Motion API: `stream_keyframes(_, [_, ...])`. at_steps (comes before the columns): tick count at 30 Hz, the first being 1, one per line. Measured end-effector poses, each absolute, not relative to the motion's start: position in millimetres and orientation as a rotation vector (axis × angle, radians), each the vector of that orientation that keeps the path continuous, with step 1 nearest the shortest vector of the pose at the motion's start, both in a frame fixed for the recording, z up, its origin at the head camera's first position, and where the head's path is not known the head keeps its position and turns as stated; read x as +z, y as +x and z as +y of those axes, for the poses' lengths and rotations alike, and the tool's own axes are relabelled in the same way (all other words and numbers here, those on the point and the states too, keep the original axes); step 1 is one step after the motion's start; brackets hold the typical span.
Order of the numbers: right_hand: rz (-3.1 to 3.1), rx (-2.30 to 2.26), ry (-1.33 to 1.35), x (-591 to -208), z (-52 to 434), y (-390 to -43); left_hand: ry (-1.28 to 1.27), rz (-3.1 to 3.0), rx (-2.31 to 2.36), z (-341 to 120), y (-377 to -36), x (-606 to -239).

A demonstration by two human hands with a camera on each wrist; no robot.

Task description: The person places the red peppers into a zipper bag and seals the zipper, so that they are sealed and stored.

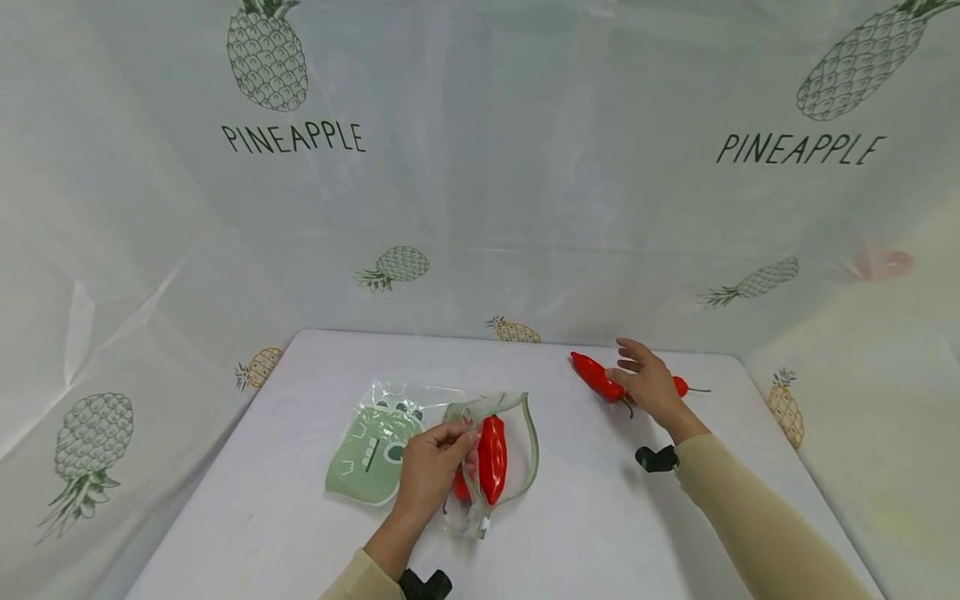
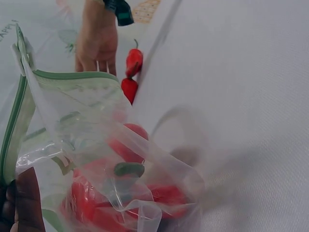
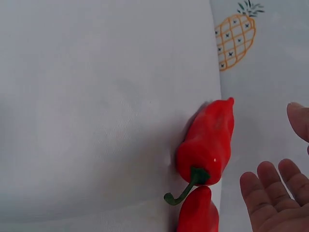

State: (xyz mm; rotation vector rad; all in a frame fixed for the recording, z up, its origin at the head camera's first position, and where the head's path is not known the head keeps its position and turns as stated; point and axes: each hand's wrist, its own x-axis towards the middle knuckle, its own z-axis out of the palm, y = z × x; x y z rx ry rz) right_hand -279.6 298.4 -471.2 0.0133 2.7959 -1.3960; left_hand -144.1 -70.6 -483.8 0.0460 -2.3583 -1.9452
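Left hand (image 1: 429, 471) pinches the rim of the clear zip bag (image 1: 491, 454), which holds at least 1 red pepper (image 1: 492, 458), possibly 2. Right hand (image 1: 648, 385) hovers, fingers spread, over 2 loose peppers (image 1: 596, 377) at the table's (image 1: 300, 517) far edge.

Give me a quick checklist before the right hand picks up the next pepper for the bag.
1. Bag mouth held open: ok, left hand pinches the rim of the zip bag.
2. Peppers already inside: ok, red peppers in bag.
3. Right hand free: ok, fingers open, no grip yet.
4. Loose peppers within reach: ok, two lie end to end by the fingers.
5. Room left in bag: cannot tell.
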Motion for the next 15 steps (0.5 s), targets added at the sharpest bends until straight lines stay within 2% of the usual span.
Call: stream_keyframes(15, [2.668,-1.353,0.014,-494.1,296.4,-306.6,0.060,-2.302,-2.004,-67.3,-142.9,-480.3])
